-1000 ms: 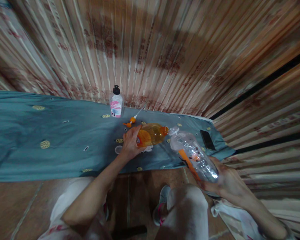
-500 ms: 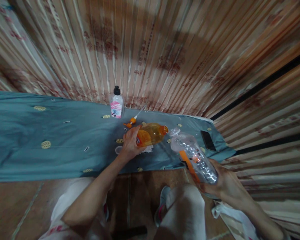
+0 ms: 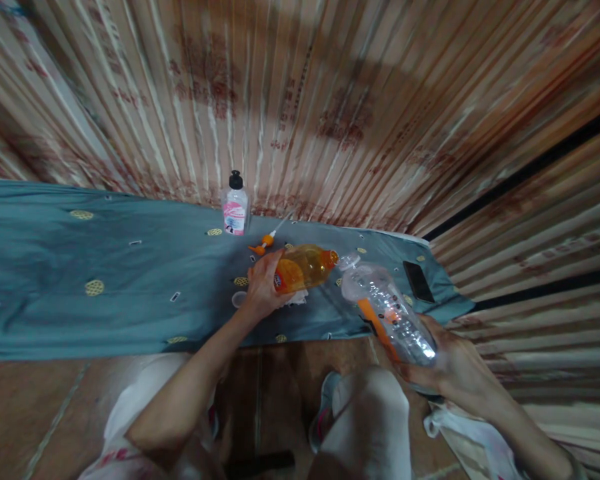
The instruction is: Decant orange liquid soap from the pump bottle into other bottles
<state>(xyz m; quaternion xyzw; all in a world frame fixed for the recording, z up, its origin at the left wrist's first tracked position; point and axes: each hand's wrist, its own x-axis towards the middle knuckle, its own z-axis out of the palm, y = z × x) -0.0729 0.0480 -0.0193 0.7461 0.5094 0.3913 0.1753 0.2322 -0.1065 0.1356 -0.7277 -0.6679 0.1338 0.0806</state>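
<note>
My left hand [image 3: 266, 287] is wrapped round the base of an orange bottle [image 3: 305, 268], which is tilted almost flat with its open neck to the right. A large clear plastic bottle [image 3: 387, 310] with an orange label leans up to the left, its base gripped by my right hand [image 3: 440, 357]. The two necks are close together; whether they touch I cannot tell. Behind my left hand lies an orange pump head [image 3: 264, 245] with a thin tube. A round clear cap [image 3: 239, 299] rests beside that hand, and a crumpled white piece [image 3: 299, 297] shows under the orange bottle.
A clear bottle with a black cap and pink label [image 3: 235, 207] stands at the back of the teal cloth [image 3: 40, 273]. At the right end lies a dark phone [image 3: 419, 281]. Pleated curtains [image 3: 290, 100] hang behind and to the right. A white bag [image 3: 473, 433] sits on the floor.
Little differs. The necks of the two bottles have come slightly nearer each other, and the whole view has shifted a touch. Both hands keep their grips.
</note>
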